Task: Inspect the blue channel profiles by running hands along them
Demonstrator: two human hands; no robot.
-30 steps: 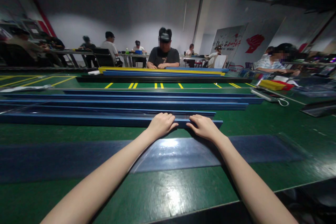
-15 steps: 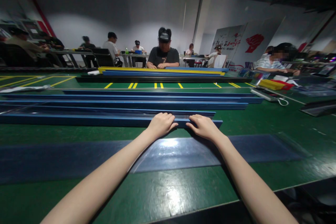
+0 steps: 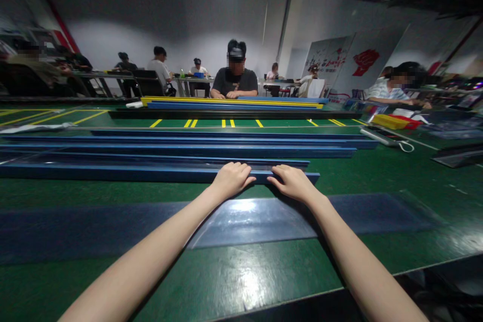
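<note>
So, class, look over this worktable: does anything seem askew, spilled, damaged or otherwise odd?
Nothing looks spilled or visibly damaged. The blue rails seem slightly untidy: their right-hand ends are staggered, with the nearest blue rail, under both hands, stopping furthest left. A rumpled white piece lies at left, too unclear to identify.

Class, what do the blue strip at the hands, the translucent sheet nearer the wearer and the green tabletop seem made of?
Blue strip: probably satin plastic, possibly coated metal; even colour, soft sheen.
Translucent sheet: likely thin, glossy plastic; green shows faintly through, bright glare.
Green tabletop: perhaps painted or vinyl-covered; glossy, with reflected lamplight.
</note>
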